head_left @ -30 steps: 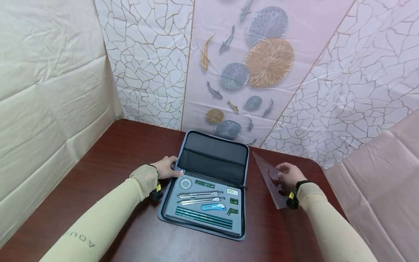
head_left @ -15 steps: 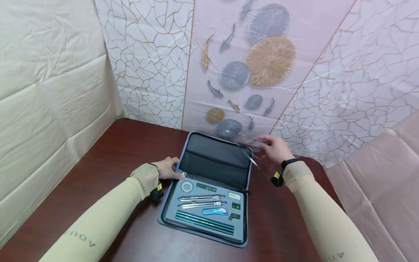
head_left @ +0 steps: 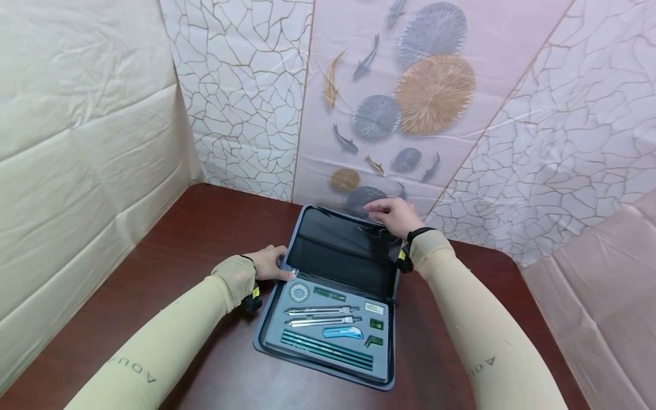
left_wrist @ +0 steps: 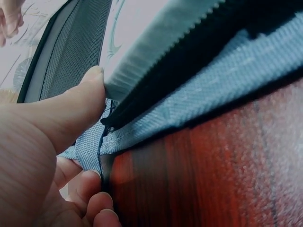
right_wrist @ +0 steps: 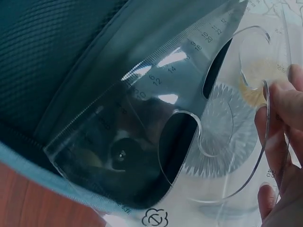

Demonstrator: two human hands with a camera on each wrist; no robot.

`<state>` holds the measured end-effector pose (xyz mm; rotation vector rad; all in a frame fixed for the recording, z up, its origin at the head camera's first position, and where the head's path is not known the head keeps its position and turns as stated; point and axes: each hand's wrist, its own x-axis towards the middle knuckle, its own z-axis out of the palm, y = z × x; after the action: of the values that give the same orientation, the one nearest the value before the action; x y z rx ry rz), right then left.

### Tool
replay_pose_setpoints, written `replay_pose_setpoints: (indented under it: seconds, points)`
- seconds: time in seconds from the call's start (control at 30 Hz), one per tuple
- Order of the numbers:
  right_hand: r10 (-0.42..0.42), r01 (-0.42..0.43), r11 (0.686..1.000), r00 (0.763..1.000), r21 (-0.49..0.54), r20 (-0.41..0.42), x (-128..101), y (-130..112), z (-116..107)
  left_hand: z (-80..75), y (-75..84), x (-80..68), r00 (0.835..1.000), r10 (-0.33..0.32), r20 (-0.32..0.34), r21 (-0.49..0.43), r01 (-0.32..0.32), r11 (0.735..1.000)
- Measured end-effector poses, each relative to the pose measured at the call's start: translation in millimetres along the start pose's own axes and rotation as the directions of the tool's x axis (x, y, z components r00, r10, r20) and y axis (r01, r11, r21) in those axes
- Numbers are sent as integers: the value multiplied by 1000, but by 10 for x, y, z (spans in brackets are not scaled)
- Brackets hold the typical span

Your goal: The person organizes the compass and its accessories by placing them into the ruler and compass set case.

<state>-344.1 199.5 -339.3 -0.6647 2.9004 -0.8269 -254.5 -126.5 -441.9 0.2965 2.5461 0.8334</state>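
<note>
An unzipped blue-grey drawing-set case point(head_left: 258, 336) lies spread on the table, its dark mesh-lined lid point(head_left: 328, 245) leaning back. My left hand point(head_left: 269, 263) grips the case's left edge at the hinge; the left wrist view has the thumb against the tray corner and the fingers curled under the fabric spine point(left_wrist: 89, 146). Over the lid's upper right, my right hand point(head_left: 394, 215) pinches a clear plastic set square point(right_wrist: 151, 99) by its edge. Its curved cut-outs and printed scale show in the right wrist view, with part of it overlapping the lid pocket.
The grey foam tray point(head_left: 277, 333) holds two compasses point(head_left: 323, 322), a blue utility knife point(head_left: 343, 332), green pencils point(head_left: 328, 350), a round protractor-like disc point(head_left: 299, 292), an eraser point(head_left: 374, 308) and small green pieces. Fabric-covered walls stand behind the dark red table point(head_left: 225, 222).
My right hand has carried the set square from the table right of the case up and leftward over the lid. My left hand keeps its grip on the case edge.
</note>
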Motion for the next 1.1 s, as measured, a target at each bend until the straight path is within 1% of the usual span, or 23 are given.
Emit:
replay_pose_setpoints:
  seconds: [0.07,0.17,0.33,0.53,0.8,0.97,1.1]
  points:
    - [-2,2,1000,1000,3,15,41,-20,8,-4,9,3,1000,-4,2,3,4,1000]
    - [1,-3,999,999,39,45,85,-50,20,-18,23,-6,1000,-6,-2,0,6,1000]
    - [3,-7,998,997,58,76,125,-66,56,-14,10,5,1000,-6,-7,-6,6,1000]
    - [15,-16,1000,995,4,95,148,-47,155,-2,-11,24,1000,-13,-8,-9,13,1000]
    - [-27,33,995,997,-93,67,178,-49,292,-12,-7,8,1000,-4,-4,-15,3,1000]
    - [-21,29,994,997,-101,80,188,-31,316,-12,7,1,1000,-8,-10,-11,8,1000]
    - [-15,21,995,998,-93,68,201,1,302,-21,24,-5,1000,-19,-11,-17,19,1000]
